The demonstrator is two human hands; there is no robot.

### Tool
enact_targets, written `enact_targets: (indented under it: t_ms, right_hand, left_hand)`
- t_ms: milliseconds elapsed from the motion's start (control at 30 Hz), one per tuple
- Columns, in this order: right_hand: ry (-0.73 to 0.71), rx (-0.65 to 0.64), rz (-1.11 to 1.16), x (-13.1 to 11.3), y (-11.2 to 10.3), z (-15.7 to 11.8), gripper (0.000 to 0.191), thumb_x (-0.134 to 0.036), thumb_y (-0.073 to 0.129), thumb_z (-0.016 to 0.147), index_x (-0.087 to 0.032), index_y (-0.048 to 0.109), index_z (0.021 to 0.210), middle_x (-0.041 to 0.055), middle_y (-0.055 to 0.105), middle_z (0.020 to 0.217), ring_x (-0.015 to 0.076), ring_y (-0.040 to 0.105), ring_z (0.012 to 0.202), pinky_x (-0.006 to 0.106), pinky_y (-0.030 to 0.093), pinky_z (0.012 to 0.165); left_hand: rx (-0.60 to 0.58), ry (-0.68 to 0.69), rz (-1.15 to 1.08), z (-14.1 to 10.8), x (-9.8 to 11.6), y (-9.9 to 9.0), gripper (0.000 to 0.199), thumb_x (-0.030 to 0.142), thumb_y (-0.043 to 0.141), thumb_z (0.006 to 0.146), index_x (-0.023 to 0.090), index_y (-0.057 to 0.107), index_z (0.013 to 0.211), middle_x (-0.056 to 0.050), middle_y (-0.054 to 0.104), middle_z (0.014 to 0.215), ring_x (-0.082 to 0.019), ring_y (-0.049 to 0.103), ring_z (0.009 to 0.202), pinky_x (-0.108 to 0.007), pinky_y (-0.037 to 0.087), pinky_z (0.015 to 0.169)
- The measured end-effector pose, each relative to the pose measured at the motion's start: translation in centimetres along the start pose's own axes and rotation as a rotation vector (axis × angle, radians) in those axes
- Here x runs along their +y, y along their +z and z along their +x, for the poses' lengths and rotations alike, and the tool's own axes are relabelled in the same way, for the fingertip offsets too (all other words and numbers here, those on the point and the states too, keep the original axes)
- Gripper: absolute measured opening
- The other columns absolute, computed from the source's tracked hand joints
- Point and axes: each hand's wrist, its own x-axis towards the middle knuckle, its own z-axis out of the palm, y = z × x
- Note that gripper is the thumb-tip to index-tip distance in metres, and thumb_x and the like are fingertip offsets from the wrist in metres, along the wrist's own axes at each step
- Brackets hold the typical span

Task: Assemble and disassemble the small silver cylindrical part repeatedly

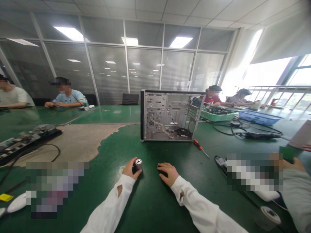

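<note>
My left hand is wrapped round a small silver metal cylinder that stands upright on the green table. To its right, my right hand rests palm down with its fingers spread slightly. A tiny dark object lies at the tip of its index finger; too small to name. Beyond both hands stands an open computer case, with cables and a black part inside. A red and black screwdriver lies at the case's lower right corner.
At the right are a green basket, a blue basket, black cables, a metal cylinder and another person's hand. Circuit boards lie at the left. Several people sit round the table.
</note>
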Motion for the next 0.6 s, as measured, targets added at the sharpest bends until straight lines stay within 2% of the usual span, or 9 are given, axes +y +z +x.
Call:
enact_targets:
  t_ms: [167, 300, 400, 600]
  right_hand:
    - [0.089, 0.025, -0.066, 2.2, -0.7, 0.3, 0.031, -0.008, 0.043, 0.057, -0.023, 0.061, 0.079, 0.002, 0.058, 0.103, 0.0193, 0.046, 0.099, 0.034, 0.036, 0.08]
    - [0.14, 0.05, -0.095, 3.5, -1.2, 0.9, 0.029, -0.006, 0.041, 0.055, -0.021, 0.059, 0.072, 0.0032, 0.06, 0.097, 0.0189, 0.049, 0.094, 0.032, 0.037, 0.077]
    - [0.144, 0.055, -0.118, 3.3, -1.5, 0.9, 0.028, -0.007, 0.041, 0.056, -0.021, 0.058, 0.074, 0.0025, 0.06, 0.097, 0.0186, 0.048, 0.094, 0.032, 0.036, 0.077]
    - [0.124, 0.064, -0.153, 1.9, -1.7, 0.6, 0.029, -0.008, 0.042, 0.057, -0.022, 0.057, 0.078, 0.0019, 0.058, 0.099, 0.0195, 0.046, 0.095, 0.032, 0.034, 0.074]
  left_hand:
    - [-0.076, 0.053, 0.11, 0.2, -0.9, 0.1, 0.062, 0.002, 0.052, 0.047, 0.018, 0.046, 0.106, -0.008, 0.053, 0.106, -0.025, 0.049, 0.099, -0.037, 0.035, 0.088]
    - [-0.061, 0.051, 0.032, 0.4, -1.3, 0.1, 0.061, -0.002, 0.043, 0.045, 0.017, 0.048, 0.102, -0.005, 0.054, 0.103, -0.022, 0.05, 0.096, -0.034, 0.037, 0.087]
    - [-0.038, 0.015, -0.052, 0.6, -1.6, 0.1, 0.058, -0.002, 0.039, 0.045, 0.016, 0.049, 0.099, -0.004, 0.056, 0.098, -0.019, 0.054, 0.09, -0.032, 0.04, 0.084]
    - [-0.043, -0.021, -0.085, 0.7, -1.9, 0.1, 0.055, -0.001, 0.036, 0.047, 0.012, 0.049, 0.099, -0.006, 0.057, 0.096, -0.017, 0.056, 0.085, -0.03, 0.043, 0.08]
